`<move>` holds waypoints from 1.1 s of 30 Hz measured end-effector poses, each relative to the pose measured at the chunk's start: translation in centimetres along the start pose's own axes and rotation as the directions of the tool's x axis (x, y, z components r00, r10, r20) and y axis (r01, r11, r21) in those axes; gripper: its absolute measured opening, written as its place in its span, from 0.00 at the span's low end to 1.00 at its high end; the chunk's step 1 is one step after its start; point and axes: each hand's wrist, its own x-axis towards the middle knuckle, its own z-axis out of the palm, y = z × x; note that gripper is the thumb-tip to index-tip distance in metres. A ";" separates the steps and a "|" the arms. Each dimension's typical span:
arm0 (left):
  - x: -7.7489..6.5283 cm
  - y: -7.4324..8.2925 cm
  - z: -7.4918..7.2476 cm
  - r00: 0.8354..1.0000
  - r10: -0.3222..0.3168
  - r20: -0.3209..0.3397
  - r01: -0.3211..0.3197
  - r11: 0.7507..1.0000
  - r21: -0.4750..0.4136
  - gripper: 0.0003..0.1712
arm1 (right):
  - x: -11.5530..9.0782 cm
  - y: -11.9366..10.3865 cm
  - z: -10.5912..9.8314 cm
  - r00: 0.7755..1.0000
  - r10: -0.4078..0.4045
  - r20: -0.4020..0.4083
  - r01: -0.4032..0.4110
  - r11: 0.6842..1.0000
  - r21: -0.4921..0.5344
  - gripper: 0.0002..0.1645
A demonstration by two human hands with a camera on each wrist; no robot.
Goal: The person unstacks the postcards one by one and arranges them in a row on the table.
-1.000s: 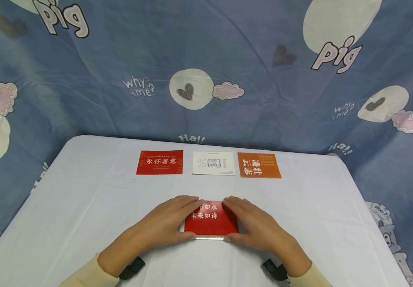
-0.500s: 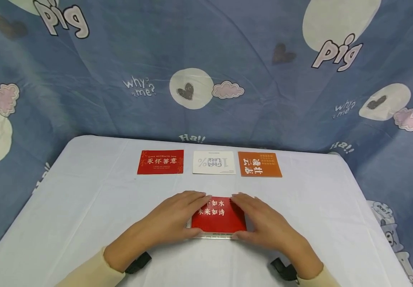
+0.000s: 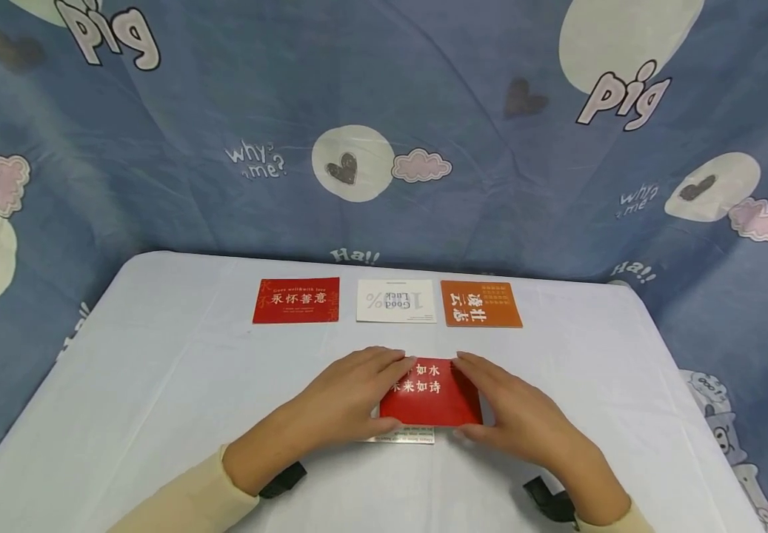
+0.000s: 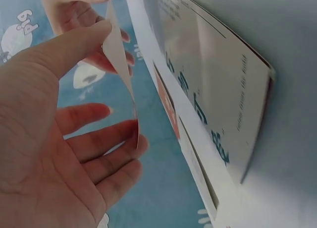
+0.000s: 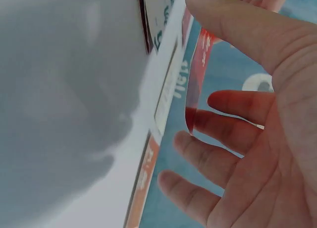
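A red card with white Chinese characters (image 3: 430, 407) is held level between both hands, close over the table. My left hand (image 3: 350, 396) pinches its left end, thumb on the near edge and fingers on the far edge. At the other end my right hand (image 3: 530, 407) grips it the same way. Both wrist views show the card raised, with a gap under it. Below lies a cream card with teal lettering (image 4: 213, 74), seemingly atop others; in the head view only its near strip (image 3: 403, 435) shows past the red card.
Along the back of the white-covered table (image 3: 157, 355) lie three cards in a row: a red one (image 3: 297, 300), a white "Good Luck" one (image 3: 397, 302) and an orange one (image 3: 481, 304). A blue printed cloth (image 3: 224, 207) hangs behind the table.
Both hands have moved right and slightly away with the red card. It has come off the cards beneath, and more of the cream card's near edge shows. The back row stays put.
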 end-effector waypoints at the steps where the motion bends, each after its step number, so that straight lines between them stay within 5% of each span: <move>1: 0.2 0.2 0.0 1.000 0.001 0.001 -0.001 1.000 0.001 0.50 | -0.1 0.1 -0.1 1.000 0.008 -0.001 -0.008 1.000 0.002 0.58; 14: 3.6 2.7 0.2 1.000 0.017 0.003 -0.017 0.998 0.062 0.53 | -1.1 1.8 -1.5 0.996 0.084 -0.020 -0.084 0.996 -0.010 0.59; 33: 7.5 3.7 1.2 1.000 0.025 0.004 -0.025 0.996 0.085 0.53 | -1.2 4.3 -2.4 0.991 0.130 -0.031 -0.130 0.991 -0.009 0.57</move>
